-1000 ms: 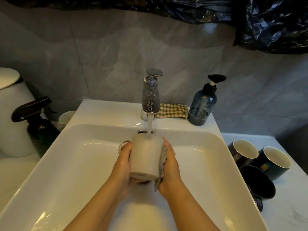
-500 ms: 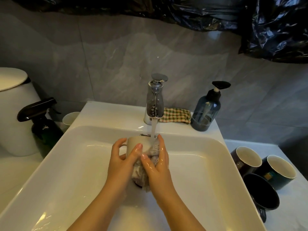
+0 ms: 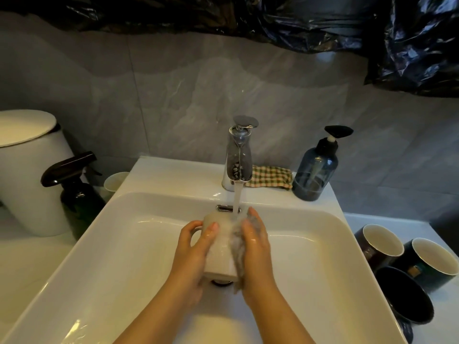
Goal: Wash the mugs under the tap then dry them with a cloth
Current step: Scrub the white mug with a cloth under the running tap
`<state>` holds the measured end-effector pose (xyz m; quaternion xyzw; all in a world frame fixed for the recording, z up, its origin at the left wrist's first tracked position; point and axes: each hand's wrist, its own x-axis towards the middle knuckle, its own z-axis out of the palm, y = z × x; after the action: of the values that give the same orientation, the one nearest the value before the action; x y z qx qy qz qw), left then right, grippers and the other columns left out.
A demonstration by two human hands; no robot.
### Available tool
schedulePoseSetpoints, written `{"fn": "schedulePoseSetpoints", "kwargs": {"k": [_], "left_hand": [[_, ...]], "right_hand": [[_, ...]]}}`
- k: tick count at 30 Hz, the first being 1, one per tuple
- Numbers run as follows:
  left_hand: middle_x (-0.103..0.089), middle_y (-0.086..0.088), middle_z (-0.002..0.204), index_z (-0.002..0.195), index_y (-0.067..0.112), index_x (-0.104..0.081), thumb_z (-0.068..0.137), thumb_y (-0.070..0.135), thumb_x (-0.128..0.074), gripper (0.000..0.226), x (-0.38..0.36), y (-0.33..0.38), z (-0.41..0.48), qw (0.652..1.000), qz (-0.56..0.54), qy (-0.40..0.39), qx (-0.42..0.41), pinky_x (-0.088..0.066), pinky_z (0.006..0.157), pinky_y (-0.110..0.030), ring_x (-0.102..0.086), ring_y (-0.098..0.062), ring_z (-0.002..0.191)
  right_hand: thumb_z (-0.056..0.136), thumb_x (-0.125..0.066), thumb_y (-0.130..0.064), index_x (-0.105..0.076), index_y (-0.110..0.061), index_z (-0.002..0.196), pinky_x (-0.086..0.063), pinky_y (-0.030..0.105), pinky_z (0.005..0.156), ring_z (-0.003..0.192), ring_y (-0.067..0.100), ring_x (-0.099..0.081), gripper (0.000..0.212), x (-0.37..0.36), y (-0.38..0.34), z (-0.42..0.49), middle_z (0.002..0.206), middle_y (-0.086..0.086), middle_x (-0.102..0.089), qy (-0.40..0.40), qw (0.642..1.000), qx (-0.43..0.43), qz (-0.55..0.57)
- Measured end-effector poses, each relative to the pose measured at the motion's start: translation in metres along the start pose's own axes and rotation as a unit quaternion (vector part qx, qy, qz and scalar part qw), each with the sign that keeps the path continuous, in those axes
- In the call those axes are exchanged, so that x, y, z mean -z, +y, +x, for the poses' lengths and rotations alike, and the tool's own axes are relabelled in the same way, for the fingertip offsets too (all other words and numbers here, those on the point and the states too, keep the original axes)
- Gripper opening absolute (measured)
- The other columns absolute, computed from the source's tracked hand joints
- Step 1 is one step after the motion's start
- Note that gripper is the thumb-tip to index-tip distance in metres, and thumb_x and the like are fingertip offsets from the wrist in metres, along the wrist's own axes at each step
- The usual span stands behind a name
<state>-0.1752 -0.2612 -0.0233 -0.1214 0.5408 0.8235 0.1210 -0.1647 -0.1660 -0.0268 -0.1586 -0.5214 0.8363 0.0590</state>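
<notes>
Over the white basin [image 3: 323,256], a beige mug [image 3: 219,256] lies tilted on its side under the running tap [image 3: 239,157], base toward my camera and mouth turned away, so I cannot see inside it. Water streams across its matte, wet side. The left hand [image 3: 191,252] grips the mug, fingers at the handle and thumb across the body. The right hand [image 3: 257,249] clasps a soaked grey cloth [image 3: 237,247] against the mug's other side.

On the counter to the right I see three dark mugs, touching: two with pale insides [image 3: 378,242] [image 3: 429,261], one dark within [image 3: 404,294]. Behind the basin, a blue pump bottle [image 3: 315,170] holds a low layer of dark liquid, just beside a checked cloth [image 3: 270,177].
</notes>
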Motion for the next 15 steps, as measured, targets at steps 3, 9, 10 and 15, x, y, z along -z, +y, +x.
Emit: {"fn": "schedulePoseSetpoints", "kwargs": {"k": [3,9,10,15], "left_hand": [[-0.064,-0.008,0.101,0.103,0.026,-0.053,0.085,0.035,-0.061,0.022,-0.002,-0.003,0.003,1.0,-0.017,0.018,0.002,-0.052,0.056,-0.031,-0.064,-0.022,0.08],[-0.067,-0.011,0.103,0.11,0.023,-0.052,0.071,0.041,-0.065,0.045,0.005,-0.005,0.006,0.999,-0.034,-0.018,0.015,-0.054,0.051,-0.034,-0.069,-0.027,0.077],[-0.065,-0.011,0.104,0.11,0.024,-0.053,0.067,0.043,-0.064,0.049,0.004,-0.004,0.006,0.999,-0.035,-0.032,0.017,-0.054,0.054,-0.035,-0.067,-0.026,0.079],[-0.062,-0.011,0.112,0.117,0.024,-0.051,0.077,0.045,-0.061,0.046,0.003,-0.008,0.011,0.998,-0.057,-0.015,0.013,-0.053,0.07,-0.04,-0.063,-0.028,0.096]], "right_hand": [[0.096,-0.043,-0.04,-0.056,-0.031,0.11,-0.052,0.034,0.073,0.09,0.017,-0.063,0.021,0.007,-0.004,-0.006,0.105,0.007,-0.066,-0.052,0.997,-0.059,-0.011],[0.082,-0.058,-0.039,-0.044,-0.061,0.109,-0.043,0.037,0.103,0.126,0.013,-0.043,0.038,-0.011,-0.002,-0.017,0.146,-0.008,-0.035,-0.001,0.999,0.026,-0.031],[0.087,-0.057,-0.038,-0.053,-0.051,0.11,-0.047,0.043,0.098,0.117,0.02,-0.054,0.027,-0.006,-0.004,-0.011,0.136,0.004,-0.051,0.004,1.0,-0.011,0.016],[0.092,-0.051,-0.04,-0.051,-0.042,0.122,-0.051,0.047,0.091,0.108,0.032,-0.06,0.03,-0.002,-0.007,-0.014,0.111,0.011,-0.065,-0.05,0.996,-0.057,-0.043]]}}
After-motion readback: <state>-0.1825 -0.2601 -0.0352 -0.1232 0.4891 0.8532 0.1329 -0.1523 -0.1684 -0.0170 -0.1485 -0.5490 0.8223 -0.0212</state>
